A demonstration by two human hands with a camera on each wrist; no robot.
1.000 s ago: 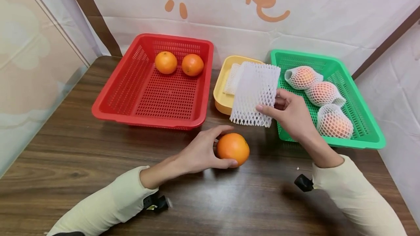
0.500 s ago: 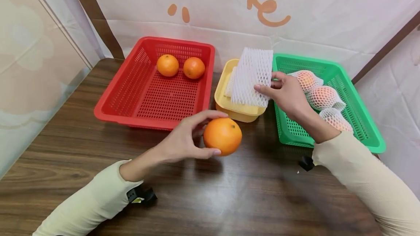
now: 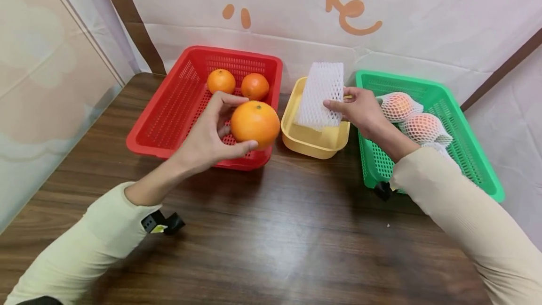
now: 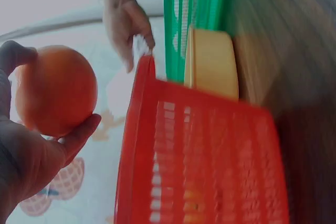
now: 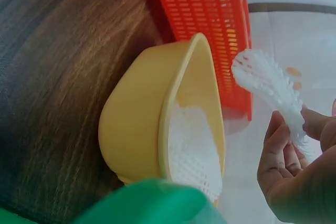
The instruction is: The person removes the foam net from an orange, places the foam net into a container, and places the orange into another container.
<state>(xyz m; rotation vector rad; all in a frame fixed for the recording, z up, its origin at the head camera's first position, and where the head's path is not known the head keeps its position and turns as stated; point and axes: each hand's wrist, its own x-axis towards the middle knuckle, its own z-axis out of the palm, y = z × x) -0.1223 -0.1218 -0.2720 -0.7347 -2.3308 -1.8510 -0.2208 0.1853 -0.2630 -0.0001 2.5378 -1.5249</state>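
**Orange [image 3: 256,125] on the left, net sleeve [image 3: 322,93] on the right, apart**

The left hand [image 3: 205,138] grasps the orange, thumb on the near side and fingers round the far side. The right hand [image 3: 362,109] pinches the net sleeve by its right edge. From the orange, the net sleeve lies to the right and a little farther back; its long axis runs away from the person, the far end leaning slightly right. The left hand is nearer the red basket [image 3: 146,148], the right hand nearer the green basket [image 3: 493,182].

In the head view, the orange overlaps the red basket; the left wrist view shows it held above the rim. The head view also lays the net sleeve flat across the yellow tub [image 3: 315,149], whereas the right wrist view shows it bowed and clear of the tub, with more white netting [image 5: 191,145] inside.
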